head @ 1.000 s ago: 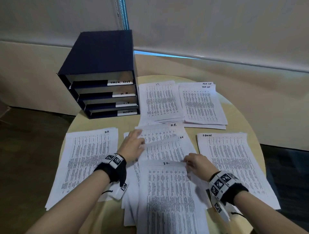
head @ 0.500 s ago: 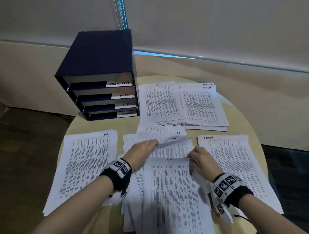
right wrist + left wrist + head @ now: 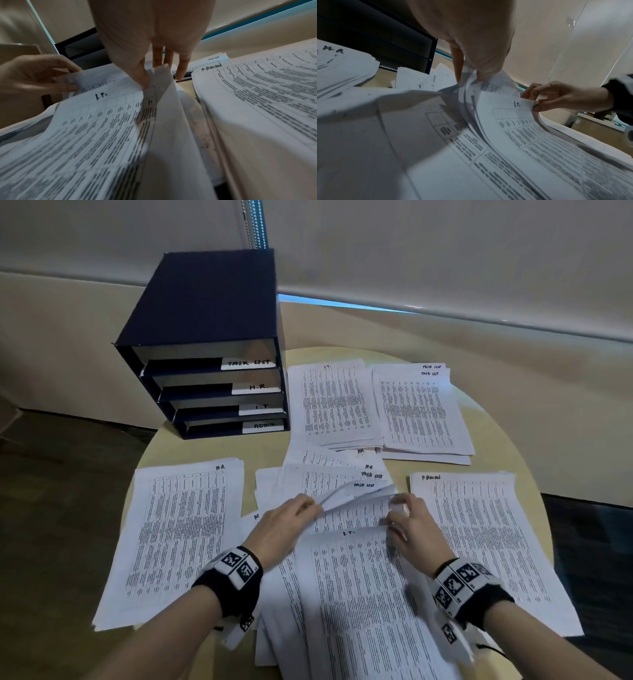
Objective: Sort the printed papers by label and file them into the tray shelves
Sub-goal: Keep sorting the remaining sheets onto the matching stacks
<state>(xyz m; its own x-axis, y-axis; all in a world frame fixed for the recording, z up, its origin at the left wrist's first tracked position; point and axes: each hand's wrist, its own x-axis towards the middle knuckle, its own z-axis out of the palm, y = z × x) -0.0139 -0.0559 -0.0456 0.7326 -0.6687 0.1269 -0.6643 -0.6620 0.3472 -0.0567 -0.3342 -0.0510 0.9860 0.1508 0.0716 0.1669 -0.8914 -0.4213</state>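
Both hands pinch sheets: left hand (image 3: pixel 284 522) the TASK LIST sheet (image 3: pixel 359 491), right hand (image 3: pixel 411 525) the I.T. sheet (image 3: pixel 356 577); best peel 1 toward 12 o'clock.

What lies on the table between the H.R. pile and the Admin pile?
In the head view, the unsorted heap lies between the H.R. pile and the Admin pile.

Tray shelves (image 3: pixel 212 392) carry white tags, top to bottom – TASK LIST, H.R., I.T, ADMIN. Handwritten on paper corners: H.R on the left pile (image 3: pixel 178 535), I.T. on the front sheet (image 3: pixel 359 594), TASK LIST on the far pile (image 3: pixel 423 409).
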